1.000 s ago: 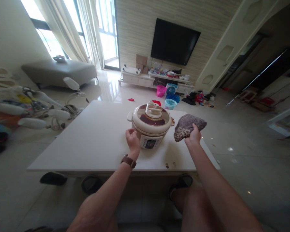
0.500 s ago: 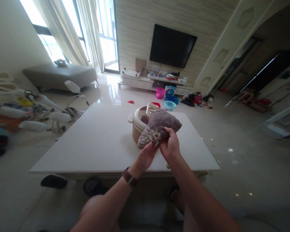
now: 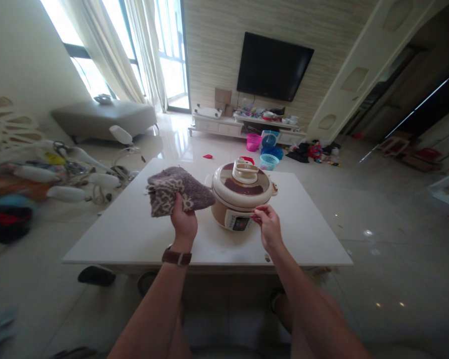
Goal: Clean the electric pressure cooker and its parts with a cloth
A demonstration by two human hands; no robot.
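Over the table, the left hand, closed, is clasping the cloth just left of the cooker; the right hand is hovering, loosely curled and empty, near the panel. Beyond, a television is hanging.

Glaring window, dim foreground, blurred edges
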